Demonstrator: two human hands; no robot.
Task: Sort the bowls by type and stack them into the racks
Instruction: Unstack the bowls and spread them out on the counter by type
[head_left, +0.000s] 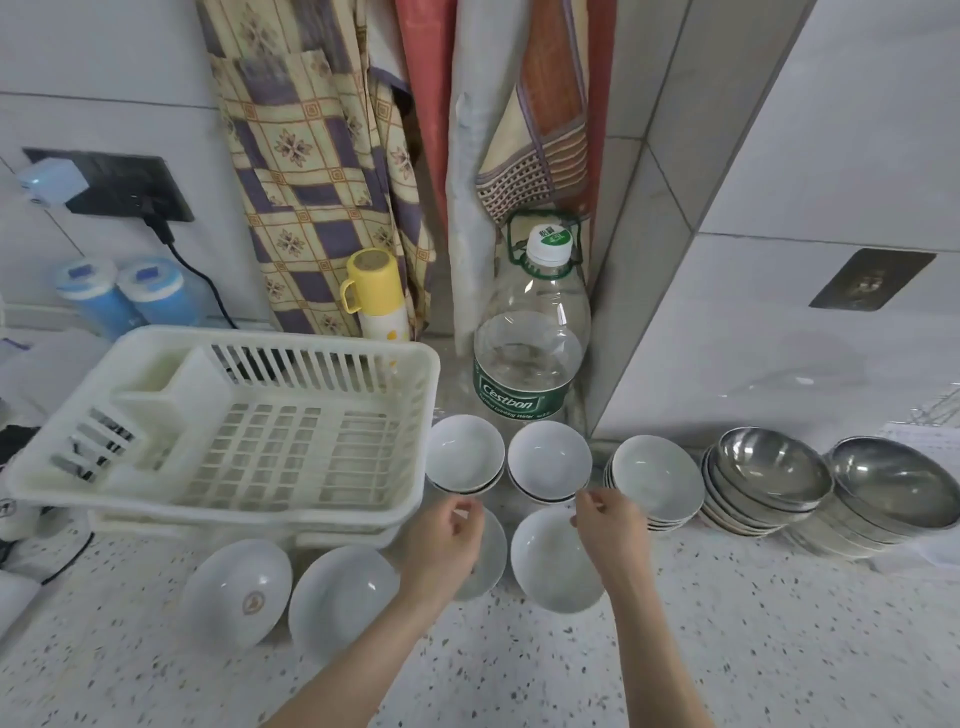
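Speckled terrazzo counter (727, 649) against white tiled wall, patterned cloths hanging behind, a large water bottle (530, 338) in the corner.

Head view: white dish rack (234, 415) sits at left, nothing in it yet. White ceramic bowls spread in front: two short stacks (465, 452) (548, 457) just right of the rack, a taller tilted stack (657, 473) beyond, single bowls nearer the person (236, 587) (343, 592) (550, 561). Two stacks of steel bowls (769, 473) (898, 488) stand at far right, apart from the ceramic ones.

Left hand (447, 540) hovers over a partly hidden bowl, fingers loosely curled, holding nothing. Right hand (613, 530) likewise curled and empty, fingertips near the rim of the near bowl; contact cannot be told.

Judgement: the step is a first pick. Best taken by pinching each rim thumb-inside, nesting like sizes together before lifting. Ceramic is slick and chips on contact, so set down gently. Keep steel for a separate section.
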